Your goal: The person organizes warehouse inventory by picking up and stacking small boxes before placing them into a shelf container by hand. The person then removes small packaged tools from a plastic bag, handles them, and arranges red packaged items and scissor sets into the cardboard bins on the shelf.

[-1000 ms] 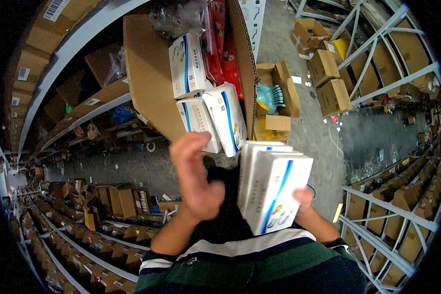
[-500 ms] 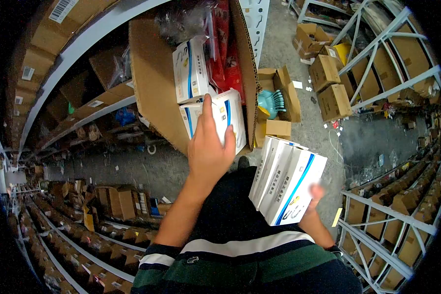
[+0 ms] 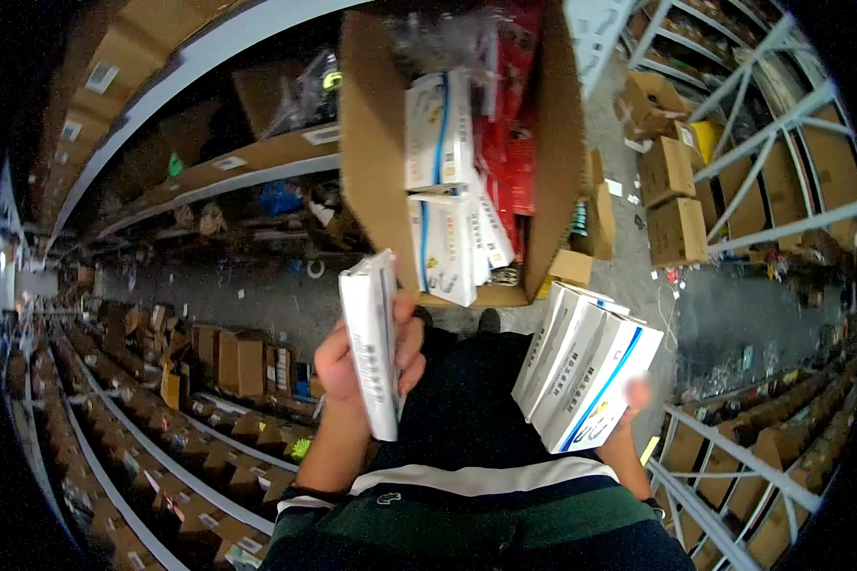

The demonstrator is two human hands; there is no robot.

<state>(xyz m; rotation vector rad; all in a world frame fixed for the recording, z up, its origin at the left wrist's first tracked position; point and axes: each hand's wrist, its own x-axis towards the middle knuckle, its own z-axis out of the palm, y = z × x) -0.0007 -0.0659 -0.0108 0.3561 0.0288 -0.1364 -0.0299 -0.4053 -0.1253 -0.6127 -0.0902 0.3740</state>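
Observation:
My left hand is wrapped round one thin white box, held upright on its narrow side below the carton's near left corner. At the lower right, my right hand grips a stack of white boxes with blue stripes; its thumb lies on the outer face and the other fingers are mostly hidden. Above my hands stands an open cardboard carton. Inside it, more white boxes lie on the left, red packages on the right, and clear plastic at the far end.
Shelving with cartons runs along the left. Behind the open carton's right side is another open box on the floor. Closed cartons stand near a metal rack at the right. More racks fill both lower sides.
My left hand has come back from the carton toward my body, now with a thin white box in it. The carton appears further right. The stack in my right hand has shifted slightly right.

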